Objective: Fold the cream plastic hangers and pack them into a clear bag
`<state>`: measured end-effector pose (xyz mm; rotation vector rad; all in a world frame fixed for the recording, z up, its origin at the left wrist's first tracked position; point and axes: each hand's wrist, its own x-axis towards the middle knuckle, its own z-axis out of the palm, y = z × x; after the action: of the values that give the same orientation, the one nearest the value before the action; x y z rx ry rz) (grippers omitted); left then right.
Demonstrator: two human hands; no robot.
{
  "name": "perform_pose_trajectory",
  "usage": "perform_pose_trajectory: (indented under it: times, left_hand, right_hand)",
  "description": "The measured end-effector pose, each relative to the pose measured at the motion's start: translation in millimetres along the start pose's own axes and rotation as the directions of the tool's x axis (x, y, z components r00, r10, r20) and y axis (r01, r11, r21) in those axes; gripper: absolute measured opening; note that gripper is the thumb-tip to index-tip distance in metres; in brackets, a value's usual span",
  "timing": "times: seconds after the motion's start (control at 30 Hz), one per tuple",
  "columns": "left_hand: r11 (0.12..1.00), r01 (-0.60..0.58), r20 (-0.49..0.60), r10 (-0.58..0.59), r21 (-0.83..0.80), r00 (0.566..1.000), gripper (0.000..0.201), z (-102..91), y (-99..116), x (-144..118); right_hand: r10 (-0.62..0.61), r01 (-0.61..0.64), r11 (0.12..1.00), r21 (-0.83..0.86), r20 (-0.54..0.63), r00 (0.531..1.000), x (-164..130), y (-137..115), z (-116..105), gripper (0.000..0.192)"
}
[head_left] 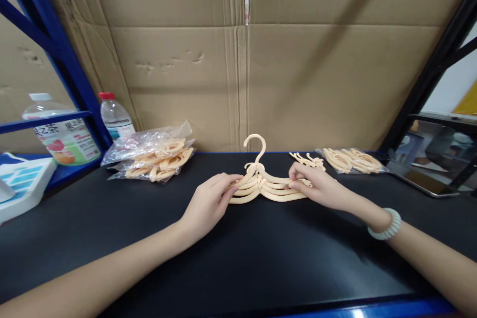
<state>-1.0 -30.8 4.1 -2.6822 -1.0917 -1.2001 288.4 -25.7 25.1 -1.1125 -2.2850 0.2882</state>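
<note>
A cream plastic multi-tier hanger (261,181) with a hook on top lies flat on the black table (238,253) at its centre. My left hand (208,203) pinches the left ends of its curved arms. My right hand (320,186) grips the right ends; a pale bead bracelet circles that wrist. Small loose cream pieces (309,160) lie just behind my right hand.
Clear bags of cream hanger parts lie at back left (152,156) and back right (352,160). Two bottles (114,117) stand at the left beside blue shelf posts. Cardboard sheets (238,59) wall off the back. A tablet (428,159) leans at the right.
</note>
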Motion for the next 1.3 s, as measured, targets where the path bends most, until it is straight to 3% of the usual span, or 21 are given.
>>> perform_pose_trajectory:
  times: [0.07, 0.13, 0.27, 0.37, 0.57, 0.73, 0.97, 1.1, 1.17, 1.23, 1.3]
  left_hand:
    - [0.999, 0.034, 0.017, -0.034, -0.042, 0.999, 0.021, 1.3, 0, -1]
    - [0.996, 0.049, 0.045, -0.046, -0.070, 0.998, 0.022, 2.9, 0, -2]
    - [0.998, 0.033, 0.081, -0.028, -0.060, 0.996, 0.024, 5.6, -1, -3]
    - [0.998, 0.031, 0.093, -0.026, -0.051, 0.995, 0.024, 5.4, -1, -2]
    - [0.998, 0.036, 0.142, -0.029, -0.047, 0.989, 0.026, 4.6, 2, -1]
    - [0.998, -0.014, 0.128, 0.023, -0.068, 0.991, 0.024, 4.7, 3, -1]
    - [0.995, -0.070, 0.100, 0.077, -0.075, 0.992, 0.022, 4.0, 5, 0]
    - [0.995, -0.002, 0.115, 0.014, -0.099, 0.993, 0.024, 3.8, 5, -1]
    - [0.992, 0.045, 0.123, -0.030, -0.120, 0.992, 0.025, 3.4, 5, -1]
    - [0.988, 0.075, 0.121, -0.059, -0.136, 0.991, 0.025, 2.8, 6, 0]
    - [0.985, 0.092, 0.113, -0.076, -0.143, 0.991, 0.023, 2.1, 7, 0]
  right_hand:
    - [0.010, -0.008, 0.997, 0.076, -0.028, 1.000, 1, 8, -9, 0.017]
    - [0.074, -0.063, 0.994, 0.084, -0.144, 0.987, 1, 24, -22, 0.024]
    - [0.210, -0.257, 0.964, -0.074, -0.385, 0.899, -4, 70, -48, 0.021]
    - [0.230, -0.333, 0.904, -0.267, -0.352, 0.907, -8, 97, -55, 0.017]
    - [0.153, -0.214, 0.843, -0.494, -0.161, 0.975, -4, 102, -41, 0.022]
    - [0.183, -0.250, 0.743, -0.621, -0.171, 0.968, 2, 97, -29, 0.026]
    - [0.201, -0.321, 0.692, -0.647, -0.254, 0.946, 6, 99, -24, 0.024]
    - [0.214, -0.396, 0.694, -0.601, -0.353, 0.911, 4, 99, -30, 0.026]
    - [0.219, -0.432, 0.759, -0.487, -0.435, 0.874, 2, 97, -34, 0.026]
    - [0.283, -0.435, 0.878, -0.201, -0.516, 0.809, 0, 93, -37, 0.024]
    - [0.419, -0.366, 0.907, 0.207, -0.518, 0.746, -1, 86, -38, 0.021]
